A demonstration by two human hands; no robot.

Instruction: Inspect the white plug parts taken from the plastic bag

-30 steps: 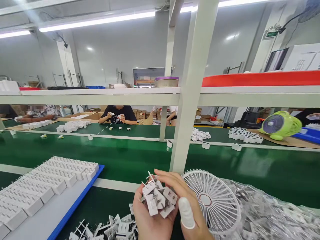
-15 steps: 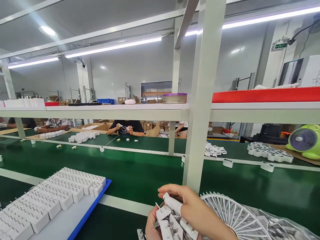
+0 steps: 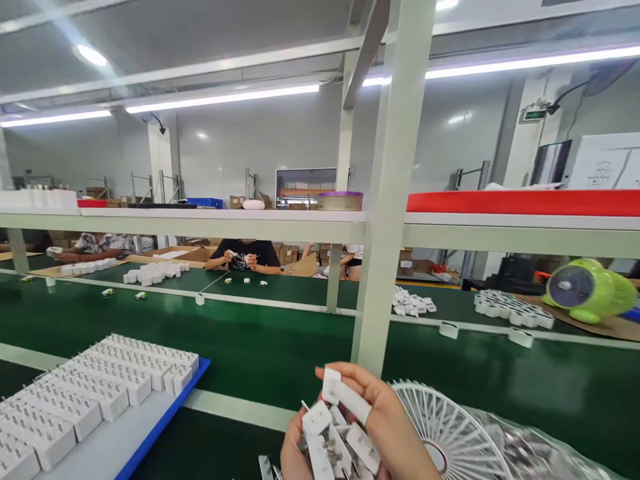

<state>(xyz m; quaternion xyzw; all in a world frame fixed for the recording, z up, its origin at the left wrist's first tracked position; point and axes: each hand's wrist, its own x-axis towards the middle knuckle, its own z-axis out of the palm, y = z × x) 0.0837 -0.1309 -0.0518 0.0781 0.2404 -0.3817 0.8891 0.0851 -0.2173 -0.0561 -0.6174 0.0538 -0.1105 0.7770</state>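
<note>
My left hand [image 3: 295, 457] is cupped at the bottom edge and holds a heap of small white plastic plug parts [image 3: 330, 443] with metal prongs. My right hand [image 3: 385, 427] reaches over the heap from the right. Its thumb and a finger in a white cot pinch one white part [image 3: 331, 385] just above the heap. Both hands are low in the head view, partly cut off by the frame.
A white fan grille [image 3: 450, 433] lies right of my hands on a clear bag of parts [image 3: 540, 453]. A blue tray [image 3: 165, 413] with rows of white adapters [image 3: 95, 393] sits at the left. A white post [image 3: 385, 200] rises ahead. Across the green belt [image 3: 250, 333] people work; a green fan [image 3: 590, 290] stands far right.
The camera tilted up, so my hands sank to the bottom edge. My right hand moved from beside the heap onto it and lifted one white part between thumb and finger.
</note>
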